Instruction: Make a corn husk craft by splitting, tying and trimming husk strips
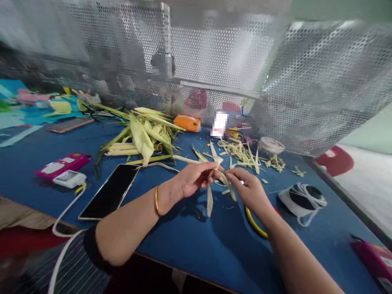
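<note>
Above the blue table, my left hand [196, 179] pinches a small bundle of pale corn husk strips [216, 165], one strip hanging below the fingers. My right hand [248, 188] is closed on a loose husk strip [229, 183] just right of the bundle. Behind my left hand lies a pile of corn husks [143, 136], pale yellow to green. Husk scraps [240, 153] are scattered beyond my hands. Beneath my right forearm a yellow curved handle [255, 223] partly shows; the rest of it is hidden.
A dark-screened phone or tablet [110, 192] and a magenta packet [63, 167] with a corded white device lie left. Wrapped thread [302, 200] sits right. An orange packet [187, 122] and round container [271, 145] stand near the perforated metal partition [220, 49].
</note>
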Motion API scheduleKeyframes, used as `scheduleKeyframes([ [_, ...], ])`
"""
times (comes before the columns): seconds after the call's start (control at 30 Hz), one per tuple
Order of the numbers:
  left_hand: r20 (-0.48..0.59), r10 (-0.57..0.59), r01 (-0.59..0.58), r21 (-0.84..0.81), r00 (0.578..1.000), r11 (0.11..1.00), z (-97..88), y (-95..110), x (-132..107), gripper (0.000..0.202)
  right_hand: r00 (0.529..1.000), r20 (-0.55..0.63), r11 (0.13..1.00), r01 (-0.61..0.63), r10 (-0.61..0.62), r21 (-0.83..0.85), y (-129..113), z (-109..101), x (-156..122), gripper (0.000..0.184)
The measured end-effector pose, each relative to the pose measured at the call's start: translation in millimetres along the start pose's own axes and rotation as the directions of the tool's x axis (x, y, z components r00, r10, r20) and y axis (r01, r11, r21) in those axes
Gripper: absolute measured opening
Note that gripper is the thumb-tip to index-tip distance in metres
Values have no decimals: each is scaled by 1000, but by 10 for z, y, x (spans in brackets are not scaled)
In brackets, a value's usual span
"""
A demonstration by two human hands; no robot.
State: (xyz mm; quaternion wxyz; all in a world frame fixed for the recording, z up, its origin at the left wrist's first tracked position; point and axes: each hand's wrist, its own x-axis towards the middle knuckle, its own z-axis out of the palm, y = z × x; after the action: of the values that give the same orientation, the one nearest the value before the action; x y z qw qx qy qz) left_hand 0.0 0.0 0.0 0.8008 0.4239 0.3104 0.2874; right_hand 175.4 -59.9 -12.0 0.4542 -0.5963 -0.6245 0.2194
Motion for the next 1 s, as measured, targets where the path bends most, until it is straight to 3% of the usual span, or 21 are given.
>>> scheduleKeyframes([
  [0.13, 88, -63, 56, 79, 994, 995, 53, -39, -37, 37, 988, 19, 937, -149, 151, 314, -59, 24, -51, 38],
  [0.23, 84, -60, 45, 171, 995, 984, 102, -84, -74, 33, 965, 123, 784, -262, 233, 562, -100, 64, -97, 29],
  [0.3, 68, -38, 22, 226, 997, 974, 133, -111, -95, 29, 957, 136, 720, -282, 256, 634, -116, 90, -123, 26],
  [0.47, 53, 25, -40, 312, 998, 949, 184, -135, -115, 18, 968, 36, 755, -217, 248, 619, -101, 136, -142, 28],
  [0.57, 103, 26, -60, 343, 994, 937, 171, -142, -104, 16, 962, -65, 805, -185, 266, 564, -64, 166, -134, 31],
  [0.7, 170, 22, -81, 349, 985, 934, 116, -168, -76, 16, 956, -85, 823, -195, 282, 533, -26, 215, -142, 31],
  [0.9, 223, -131, 83, 213, 966, 973, 86, -170, -68, 15, 955, -58, 807, -213, 292, 551, -9, 255, -148, 33],
  [1.0, 235, -192, 166, 127, 953, 978, 94, -146, -81, 28, 951, -90, 864, -225, 295, 450, -19, 176, -122, 41],
])
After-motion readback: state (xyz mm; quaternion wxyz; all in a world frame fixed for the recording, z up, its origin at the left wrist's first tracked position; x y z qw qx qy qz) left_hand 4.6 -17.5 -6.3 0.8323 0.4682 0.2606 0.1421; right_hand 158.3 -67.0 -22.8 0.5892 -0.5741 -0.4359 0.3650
